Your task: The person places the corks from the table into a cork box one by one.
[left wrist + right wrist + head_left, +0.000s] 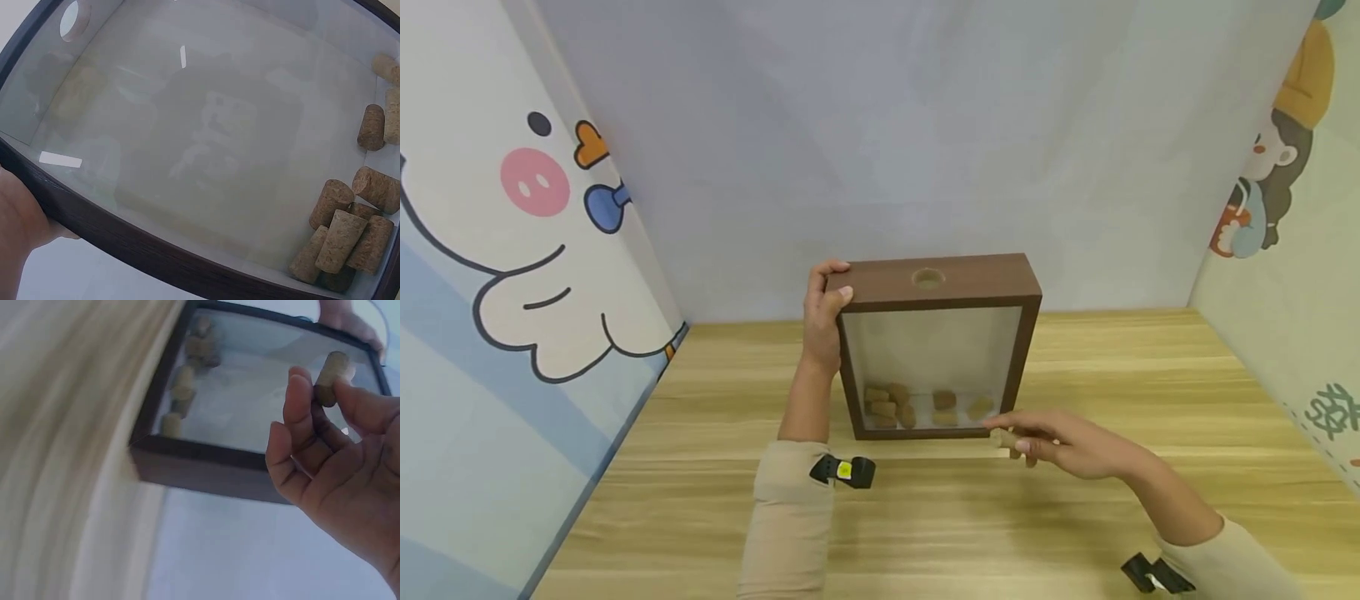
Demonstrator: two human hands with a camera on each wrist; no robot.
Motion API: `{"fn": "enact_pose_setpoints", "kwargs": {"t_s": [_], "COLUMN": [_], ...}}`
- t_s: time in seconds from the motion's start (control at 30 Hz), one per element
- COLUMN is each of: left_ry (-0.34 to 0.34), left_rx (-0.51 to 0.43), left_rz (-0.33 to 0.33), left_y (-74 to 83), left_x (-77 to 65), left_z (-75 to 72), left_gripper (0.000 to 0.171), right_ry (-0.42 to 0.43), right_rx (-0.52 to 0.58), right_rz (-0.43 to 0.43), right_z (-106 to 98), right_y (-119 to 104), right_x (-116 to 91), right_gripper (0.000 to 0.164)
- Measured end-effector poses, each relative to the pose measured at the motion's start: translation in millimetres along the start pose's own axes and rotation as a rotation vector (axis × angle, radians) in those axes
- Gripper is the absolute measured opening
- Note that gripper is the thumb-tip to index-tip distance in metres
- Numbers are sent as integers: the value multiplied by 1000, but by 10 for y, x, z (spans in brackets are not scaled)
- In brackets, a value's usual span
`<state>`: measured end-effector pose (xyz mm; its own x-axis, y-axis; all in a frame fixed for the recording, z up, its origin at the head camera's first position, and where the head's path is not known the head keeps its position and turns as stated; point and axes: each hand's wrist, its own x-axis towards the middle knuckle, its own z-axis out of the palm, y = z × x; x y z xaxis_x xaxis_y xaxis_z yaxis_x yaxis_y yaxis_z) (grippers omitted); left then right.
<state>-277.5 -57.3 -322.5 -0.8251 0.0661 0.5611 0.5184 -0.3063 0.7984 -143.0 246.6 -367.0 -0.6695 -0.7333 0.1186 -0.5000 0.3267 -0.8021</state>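
A dark brown wooden shadow box (pixel 977 268) with a clear front stands upright on the table, a round hole (pixel 928 278) in its top. Several corks (pixel 340 240) lie along its bottom inside, most of them heaped in the left corner. My left hand (pixel 822 321) grips the box's upper left corner, thumb at the front edge of the top and fingers over the top behind. Low by the box's lower right corner, my right hand (pixel 1056 442) pinches a single cork (pixel 332 378) between thumb and fingers, in front of the clear pane.
The wood-grain table (pixel 715 508) runs back to a plain grey backdrop (pixel 910 150). Cartoon-printed panels rise on the left (pixel 497 275) and right (pixel 1292 317). Each sleeve carries a black strap (pixel 842 471) at the wrist.
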Motion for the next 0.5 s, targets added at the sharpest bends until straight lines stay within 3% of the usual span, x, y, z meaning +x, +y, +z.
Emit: {"fn": "enact_pose_setpoints", "kwargs": {"t_s": [0.3, 0.5], "left_ry": [5, 2], "left_rx": [-26, -13], "left_rz": [-9, 6], "left_y": [15, 14], "left_x": [-28, -9], "left_z": [-4, -1], "left_gripper": [31, 34], "right_ry": [136, 326], "right_rx": [-64, -122], "right_rz": [-53, -216], "right_z": [8, -89], "right_y": [-380, -573], "right_x": [262, 424], "right_gripper": [34, 38]}}
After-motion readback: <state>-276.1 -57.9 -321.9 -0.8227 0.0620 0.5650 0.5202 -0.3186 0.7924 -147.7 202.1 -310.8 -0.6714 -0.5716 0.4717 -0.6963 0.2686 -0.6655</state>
